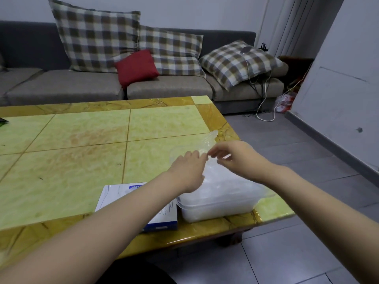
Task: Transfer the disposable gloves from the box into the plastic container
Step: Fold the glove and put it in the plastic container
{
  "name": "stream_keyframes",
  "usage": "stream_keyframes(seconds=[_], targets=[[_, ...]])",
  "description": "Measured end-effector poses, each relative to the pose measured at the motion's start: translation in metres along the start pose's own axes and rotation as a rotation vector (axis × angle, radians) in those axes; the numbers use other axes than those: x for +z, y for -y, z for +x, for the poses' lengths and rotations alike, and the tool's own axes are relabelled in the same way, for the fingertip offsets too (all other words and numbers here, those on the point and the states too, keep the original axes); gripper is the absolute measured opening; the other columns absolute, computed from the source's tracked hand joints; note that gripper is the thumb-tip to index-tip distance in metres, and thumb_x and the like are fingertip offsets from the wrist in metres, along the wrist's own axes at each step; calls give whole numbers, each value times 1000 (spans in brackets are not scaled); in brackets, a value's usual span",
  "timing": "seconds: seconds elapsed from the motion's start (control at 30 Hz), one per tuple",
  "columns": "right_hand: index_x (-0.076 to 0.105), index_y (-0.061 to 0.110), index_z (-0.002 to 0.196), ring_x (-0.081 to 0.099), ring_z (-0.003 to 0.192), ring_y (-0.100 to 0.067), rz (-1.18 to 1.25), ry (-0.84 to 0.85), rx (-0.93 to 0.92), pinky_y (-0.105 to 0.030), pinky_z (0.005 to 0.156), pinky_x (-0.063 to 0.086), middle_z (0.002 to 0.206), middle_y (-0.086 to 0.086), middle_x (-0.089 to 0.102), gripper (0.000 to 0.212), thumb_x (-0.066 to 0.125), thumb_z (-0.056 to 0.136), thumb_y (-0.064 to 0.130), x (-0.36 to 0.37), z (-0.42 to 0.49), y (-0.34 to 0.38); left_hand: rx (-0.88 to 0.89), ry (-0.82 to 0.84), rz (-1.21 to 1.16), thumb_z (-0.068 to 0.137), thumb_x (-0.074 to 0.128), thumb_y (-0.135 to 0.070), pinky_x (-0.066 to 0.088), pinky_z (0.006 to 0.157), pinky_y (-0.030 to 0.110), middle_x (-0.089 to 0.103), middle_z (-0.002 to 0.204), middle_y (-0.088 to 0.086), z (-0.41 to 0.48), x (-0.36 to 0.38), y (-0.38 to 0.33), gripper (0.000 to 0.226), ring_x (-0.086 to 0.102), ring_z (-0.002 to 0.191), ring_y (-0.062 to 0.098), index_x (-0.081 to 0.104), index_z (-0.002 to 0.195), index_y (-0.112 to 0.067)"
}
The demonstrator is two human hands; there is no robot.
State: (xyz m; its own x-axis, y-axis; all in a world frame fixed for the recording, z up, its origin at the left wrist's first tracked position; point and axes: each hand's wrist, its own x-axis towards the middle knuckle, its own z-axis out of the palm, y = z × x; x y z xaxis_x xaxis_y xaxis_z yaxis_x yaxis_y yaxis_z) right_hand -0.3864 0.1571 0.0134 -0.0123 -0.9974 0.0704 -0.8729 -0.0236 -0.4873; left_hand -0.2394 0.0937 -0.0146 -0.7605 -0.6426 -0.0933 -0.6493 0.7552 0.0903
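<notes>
our left forearm point(127, 203) covers most of the box point(166, 217), its print too small to read. the left hand point(187, 171) hides its own fingertips, so we cannot tell its grip. the clear film point(208, 140) pinched by the right hand point(235, 158) is blurred.

Grey sofa point(102, 85), plaid cushions point(96, 37); yellow tiled table point(71, 140); grey floor tiles point(297, 253).

one head cam, worn, wide-angle, straight lines bow near the edges. it looks forward and down across the table point(82, 140) from the near edge, facing the sofa point(61, 85) on the far side. close range: left forearm point(123, 212) and right forearm point(307, 191) run up from the bottom edge, plastic container point(215, 208) and glove box point(112, 195) sit low, right of centre, within arm's reach. floor point(287, 253) fills the lower right. single view only
</notes>
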Motion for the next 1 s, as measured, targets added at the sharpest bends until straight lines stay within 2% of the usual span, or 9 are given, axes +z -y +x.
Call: stream_keyframes(seconds=[0.1, 0.2, 0.37, 0.6, 0.67, 0.73, 0.87, 0.93, 1.0], targets=[[35, 29, 144, 43, 131, -15, -311, 270, 59, -34, 105, 39, 143, 8, 45, 65, 64, 88, 14, 20, 4, -22, -39, 262, 157, 94, 52, -31, 32, 103, 40, 27, 144, 14, 11, 19, -5, 67, 29, 132, 32, 16, 148, -12], [24, 31, 148, 32, 138, -17, -416, 439, 131, -34, 110, 33, 152, 6, 32, 73, 60, 90, 8, 29, 7, -40, -50, 357, 248, 94, 51, -23, 35, 100, 39, 24, 147, 15, 20, 34, -8, 68, 28, 133, 32, 13, 149, -13], [27, 29, 148, 21, 143, -16, -418, 542, 177, -31, 116, 20, 156, 5, 23, 66, 45, 93, -2, 39, 11, -65, -69, 499, 225, 94, 49, -10, 39, 82, 36, 17, 152, 12, 31, 44, -7, 70, 36, 132, 34, 9, 151, -18], [31, 22, 147, 26, 141, -23, -413, 666, 231, -34, 114, 24, 154, -3, 26, 59, 49, 94, 3, 51, 23, -79, -81, 572, 196, 89, 57, -8, 45, 87, 38, 16, 151, 7, 41, 50, -5, 80, 42, 127, 33, 9, 151, -24], [30, 21, 147, 25, 141, -23, -402, 672, 248, -34, 114, 22, 154, -3, 26, 61, 55, 93, 8, 49, 24, -75, -62, 588, 203, 90, 58, -13, 44, 91, 38, 19, 151, 7, 42, 47, -5, 78, 40, 128, 32, 10, 151, -24], [33, 23, 146, 28, 140, -22, -343, 647, 279, -33, 114, 25, 153, -2, 28, 61, 52, 91, 3, 42, 23, -67, -28, 600, 196, 91, 59, -23, 43, 99, 39, 27, 148, 6, 42, 38, -4, 74, 42, 128, 30, 14, 150, -23], [35, 18, 145, 39, 134, -17, -195, 560, 276, -27, 106, 32, 148, 0, 39, 58, 55, 92, 8, 20, 23, -33, 34, 483, 80, 96, 50, -36, 38, 103, 38, 39, 145, 4, 33, 7, 4, 59, 42, 128, 25, 25, 148, -19], [39, 15, 142, 43, 131, -18, -215, 484, 250, -29, 106, 36, 144, -1, 44, 51, 54, 94, 13, 14, 24, -13, 67, 259, 37, 98, 45, -33, 36, 99, 36, 47, 139, 3, 22, -8, 11, 45, 46, 124, 23, 35, 141, -21], [44, 18, 138, 46, 127, -21, -355, 369, 223, -34, 101, 42, 140, -3, 49, 43, 46, 96, 10, 10, 23, 9, 64, -8, 21, 99, 42, -27, 32, 98, 37, 52, 132, 0, 7, -16, 23, 34, 48, 120, 21, 43, 132, -21]])
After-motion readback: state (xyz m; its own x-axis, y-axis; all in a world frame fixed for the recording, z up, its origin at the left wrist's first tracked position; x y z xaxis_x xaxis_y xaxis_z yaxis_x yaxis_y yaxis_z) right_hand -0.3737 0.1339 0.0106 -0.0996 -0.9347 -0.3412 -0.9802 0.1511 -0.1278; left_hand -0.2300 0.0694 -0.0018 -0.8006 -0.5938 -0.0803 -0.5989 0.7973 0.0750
